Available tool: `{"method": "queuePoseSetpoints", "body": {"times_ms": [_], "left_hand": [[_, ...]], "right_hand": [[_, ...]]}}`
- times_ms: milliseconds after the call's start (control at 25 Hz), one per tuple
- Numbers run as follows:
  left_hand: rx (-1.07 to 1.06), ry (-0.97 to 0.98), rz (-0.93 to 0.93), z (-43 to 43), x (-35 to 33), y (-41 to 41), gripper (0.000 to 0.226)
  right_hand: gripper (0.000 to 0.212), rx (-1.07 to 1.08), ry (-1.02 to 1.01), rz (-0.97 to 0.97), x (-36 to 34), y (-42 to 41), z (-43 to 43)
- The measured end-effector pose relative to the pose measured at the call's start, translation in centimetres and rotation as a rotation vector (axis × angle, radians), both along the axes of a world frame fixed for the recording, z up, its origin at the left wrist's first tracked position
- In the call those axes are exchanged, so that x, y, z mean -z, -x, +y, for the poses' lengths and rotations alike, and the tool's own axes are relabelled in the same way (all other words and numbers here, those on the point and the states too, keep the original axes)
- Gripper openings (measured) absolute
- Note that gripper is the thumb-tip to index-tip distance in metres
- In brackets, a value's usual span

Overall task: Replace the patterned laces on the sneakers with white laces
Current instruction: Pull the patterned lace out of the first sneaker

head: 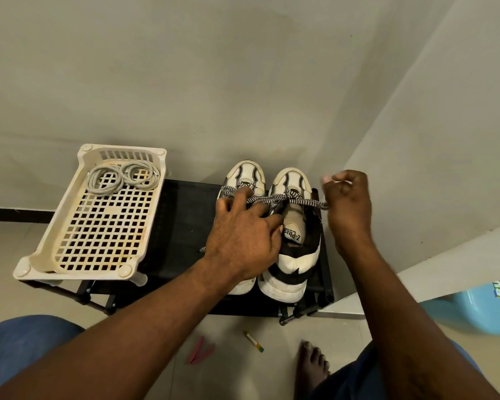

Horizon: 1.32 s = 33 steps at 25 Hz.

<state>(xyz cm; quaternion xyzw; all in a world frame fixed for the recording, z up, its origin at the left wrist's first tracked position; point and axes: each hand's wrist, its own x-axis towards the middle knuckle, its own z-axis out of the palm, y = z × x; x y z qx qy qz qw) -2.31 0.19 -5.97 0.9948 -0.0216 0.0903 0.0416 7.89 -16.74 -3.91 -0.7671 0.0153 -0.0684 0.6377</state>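
Observation:
Two white and black sneakers stand side by side on a black rack: the left sneaker (246,177) and the right sneaker (290,252). A black-and-white patterned lace (274,198) is stretched across both shoes. My left hand (244,238) lies over the left sneaker, its fingers spread on the lace and the shoe's top. My right hand (348,203) is just right of the right sneaker and pinches the lace's right end, pulling it sideways. Two coiled white laces (122,177) lie at the far end of a cream basket.
The cream perforated basket (98,226) sits on the left part of the black rack (185,226). Walls close in behind and to the right. A blue stool (474,307), a pink scrap (201,350), a small stick (254,341) and my bare foot (312,368) are on the floor.

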Motion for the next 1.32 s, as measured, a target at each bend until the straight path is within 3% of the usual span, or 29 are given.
{"method": "queuePoseSetpoints", "body": {"times_ms": [40, 120, 240, 360, 480, 560, 720, 920, 1040, 1120, 1320], "left_hand": [[-0.003, 0.002, -0.002, 0.0, 0.0, 0.0, 0.050], [-0.006, 0.002, -0.005, -0.1, 0.0, 0.0, 0.050], [-0.005, 0.005, -0.003, -0.1, 0.0, 0.1, 0.051], [-0.001, 0.018, 0.000, 0.0, 0.0, 0.1, 0.052], [-0.001, 0.012, -0.004, 0.0, 0.0, 0.1, 0.050], [-0.003, 0.004, -0.006, 0.0, 0.0, 0.0, 0.048], [0.047, 0.002, -0.092, 0.3, 0.1, 0.3, 0.044], [-0.145, 0.187, -0.259, 1.6, -0.2, 1.6, 0.029], [-0.274, 0.363, -0.086, 3.6, -0.7, 1.4, 0.024], [-0.307, 0.395, 0.051, 4.5, -0.7, 1.1, 0.033], [-0.305, 0.348, 0.060, 4.7, -0.8, 0.5, 0.039]], "right_hand": [[0.016, -0.057, 0.261, -0.054, 0.6, 0.2, 0.0], [0.018, -0.194, 0.599, -0.130, 1.7, 0.8, 0.4], [0.010, -0.228, 0.892, -0.222, 2.1, 0.7, 0.9], [0.007, -0.218, 0.852, -0.163, 2.0, 0.2, 0.5], [0.026, -0.276, 0.940, -0.189, 2.6, 0.5, 0.2], [0.024, -0.279, 0.967, -0.189, 3.2, 0.6, 0.3], [0.017, -0.178, 0.692, -0.140, 3.8, 0.6, 0.8], [0.018, -0.134, 0.627, -0.100, 4.6, 0.8, 1.3], [0.020, -0.128, 0.635, -0.076, 4.5, 0.8, 1.5], [0.020, -0.123, 0.646, -0.080, 4.4, 0.9, 1.6], [0.017, -0.103, 0.580, -0.072, 4.1, 1.2, 1.8]]}}
